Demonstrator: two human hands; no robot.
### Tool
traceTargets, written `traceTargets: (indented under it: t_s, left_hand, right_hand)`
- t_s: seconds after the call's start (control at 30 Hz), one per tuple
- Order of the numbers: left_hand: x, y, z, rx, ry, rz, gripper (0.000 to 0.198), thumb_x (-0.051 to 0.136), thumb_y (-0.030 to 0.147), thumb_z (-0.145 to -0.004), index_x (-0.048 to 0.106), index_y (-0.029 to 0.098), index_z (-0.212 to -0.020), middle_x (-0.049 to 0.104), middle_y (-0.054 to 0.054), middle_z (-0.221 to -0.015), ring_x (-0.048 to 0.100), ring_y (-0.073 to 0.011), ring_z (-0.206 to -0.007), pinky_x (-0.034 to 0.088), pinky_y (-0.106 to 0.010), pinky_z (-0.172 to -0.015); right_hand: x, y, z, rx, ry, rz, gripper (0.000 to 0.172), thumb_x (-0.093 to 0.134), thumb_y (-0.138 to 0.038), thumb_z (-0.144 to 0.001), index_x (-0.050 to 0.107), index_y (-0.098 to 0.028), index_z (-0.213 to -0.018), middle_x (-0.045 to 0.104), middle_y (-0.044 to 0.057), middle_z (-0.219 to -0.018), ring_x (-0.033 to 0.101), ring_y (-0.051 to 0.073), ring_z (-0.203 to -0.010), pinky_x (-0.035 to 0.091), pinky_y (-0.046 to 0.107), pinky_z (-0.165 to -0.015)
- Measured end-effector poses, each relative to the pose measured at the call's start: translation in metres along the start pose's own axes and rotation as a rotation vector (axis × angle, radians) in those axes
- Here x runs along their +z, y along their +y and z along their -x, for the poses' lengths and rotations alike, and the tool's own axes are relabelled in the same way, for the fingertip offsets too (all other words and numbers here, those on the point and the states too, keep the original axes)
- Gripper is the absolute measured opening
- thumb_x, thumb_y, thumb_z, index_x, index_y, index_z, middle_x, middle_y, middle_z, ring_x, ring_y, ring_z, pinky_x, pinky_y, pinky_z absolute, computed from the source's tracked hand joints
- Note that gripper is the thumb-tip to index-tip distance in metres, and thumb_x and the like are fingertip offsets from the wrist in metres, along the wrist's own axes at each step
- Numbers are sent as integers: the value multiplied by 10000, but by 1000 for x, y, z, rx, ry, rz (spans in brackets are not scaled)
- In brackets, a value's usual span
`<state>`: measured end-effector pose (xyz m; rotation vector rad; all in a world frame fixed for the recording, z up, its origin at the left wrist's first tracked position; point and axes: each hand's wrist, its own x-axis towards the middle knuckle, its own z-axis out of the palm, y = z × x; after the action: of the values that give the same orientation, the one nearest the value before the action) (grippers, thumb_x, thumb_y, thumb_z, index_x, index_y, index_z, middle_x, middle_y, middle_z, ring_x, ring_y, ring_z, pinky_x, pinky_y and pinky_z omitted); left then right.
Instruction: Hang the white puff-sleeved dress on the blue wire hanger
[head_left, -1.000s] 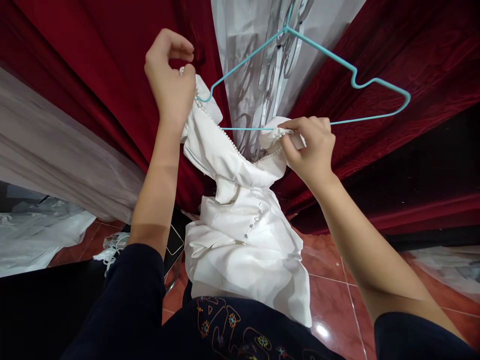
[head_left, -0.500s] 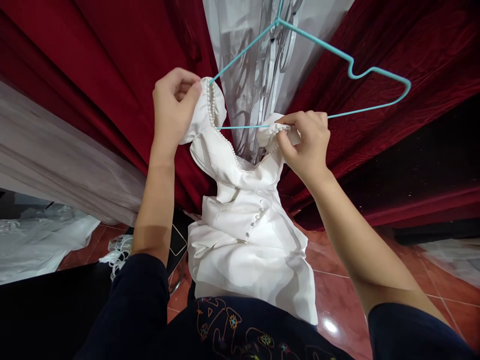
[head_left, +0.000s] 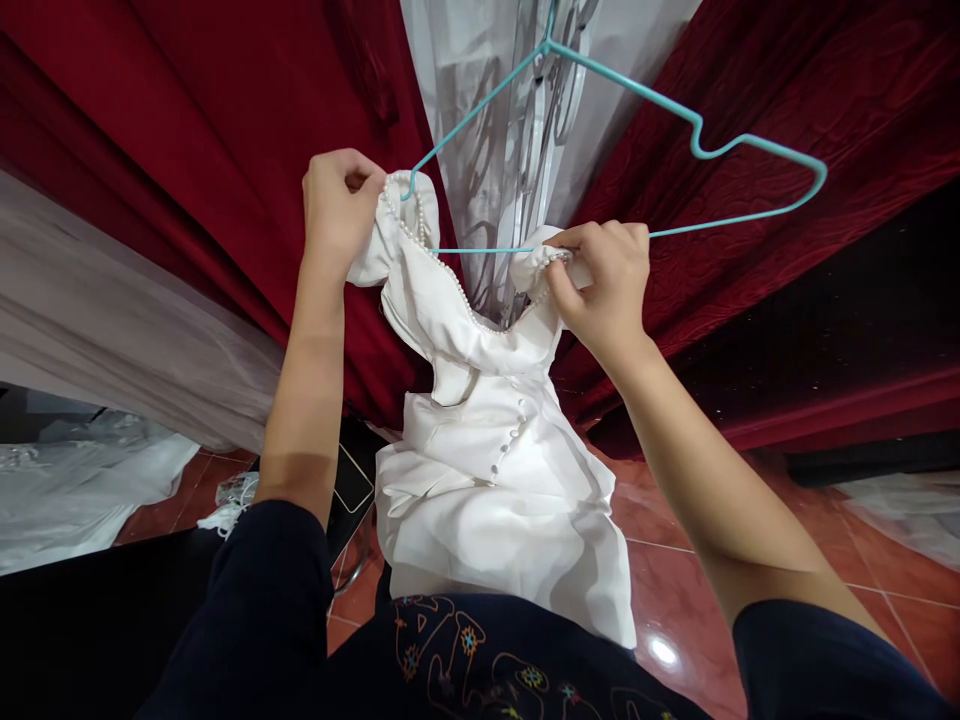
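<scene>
A white dress [head_left: 495, 460] with a pearl-trimmed neckline and a row of small buttons hangs in front of me. My left hand [head_left: 337, 210] pinches its left shoulder, which sits over the left end of a teal wire hanger [head_left: 697, 130]. My right hand [head_left: 604, 285] grips the dress's right shoulder against the hanger's bottom bar. The hanger's right arm sticks out bare beyond that hand.
Dark red velvet curtains [head_left: 187, 130] hang behind, with a sheer white patterned curtain [head_left: 510, 120] between them. The floor is glossy red tile [head_left: 675, 590]. White fabric [head_left: 82, 480] lies on the floor at the left, beside a dark surface [head_left: 90, 620].
My left hand came down and pulled the dress's left shoulder over the hanger's left end. My right hand stayed gripping the right shoulder at the bottom bar.
</scene>
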<state>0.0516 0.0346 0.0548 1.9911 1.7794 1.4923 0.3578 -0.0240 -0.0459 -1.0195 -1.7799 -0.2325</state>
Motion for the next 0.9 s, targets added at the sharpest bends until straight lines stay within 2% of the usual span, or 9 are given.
traceTargets:
  t_s: [0.13,0.23,0.27,0.33,0.5,0.6,0.73,0.8,0.9]
  left_hand:
    - [7,10,11,261,-27,107,37,692,200,-1074,725,184,-1073,731,56,-996,671,-77,-940,569,-257,-880]
    - [18,32,37,597,227,196,385,538,590,-1081,710,248,-1124,703,-11,-1079,687,-138,-1008,589,-298,-884]
    - [24,41,48,639,292,201,386,486,584,-1102,701,263,-1104,693,-20,-1085,672,-153,-1033,583,-318,-921]
    - [38,55,71,732,154,174,297,436,420,-1156,687,269,-1106,687,-45,-1108,656,-184,-1085,553,-348,-980]
    - [76,63,107,574,-271,-62,377,355,112,-1084,698,235,-1183,739,-44,-1087,712,-211,-1025,530,-351,-942]
    - [80,61,111,527,-278,-103,413,382,32,-1022,719,226,-1159,751,-28,-999,718,-205,-954,525,-338,-903]
    - [67,60,107,510,-282,-68,434,401,-10,-967,746,223,-1092,746,-16,-949,719,-191,-909,537,-318,-852]
    - [62,61,106,507,-300,-50,440,410,-17,-952,754,217,-1096,752,-18,-969,722,-191,-922,545,-319,-856]
    - [60,62,107,501,-318,-42,455,409,-22,-949,760,198,-1136,759,-33,-994,726,-199,-941,555,-330,-858]
  right_hand:
    - [-1,0,0,-16,8,2,79,553,-261,-930,627,-254,-956,652,40,-857,593,223,-809,479,437,-879]
    - [0,-1,1,-15,24,2,91,541,-282,-951,626,-250,-955,636,37,-835,583,218,-804,471,432,-885]
    - [1,-1,1,-16,29,-4,99,537,-294,-959,624,-248,-953,631,36,-830,580,217,-801,470,436,-894]
    - [3,-2,1,-20,40,-22,115,532,-316,-972,620,-245,-953,628,38,-831,575,218,-799,468,448,-911]
    - [3,1,3,-73,30,-54,102,537,-302,-962,621,-254,-993,680,43,-906,613,236,-866,472,486,-947]
    - [-11,27,10,-153,136,-10,135,540,-331,-947,627,-253,-1015,689,93,-1085,628,284,-1063,444,545,-1029]
    - [-47,91,12,-201,535,191,291,666,-437,-802,600,-207,-968,582,112,-987,578,289,-1001,435,556,-924]
    - [-67,112,5,-82,536,209,352,747,-304,-652,550,-211,-929,564,50,-874,556,195,-807,456,422,-742]
    - [-89,109,-11,226,353,117,413,734,-101,-552,505,-226,-872,587,-17,-765,473,81,-579,357,284,-515]
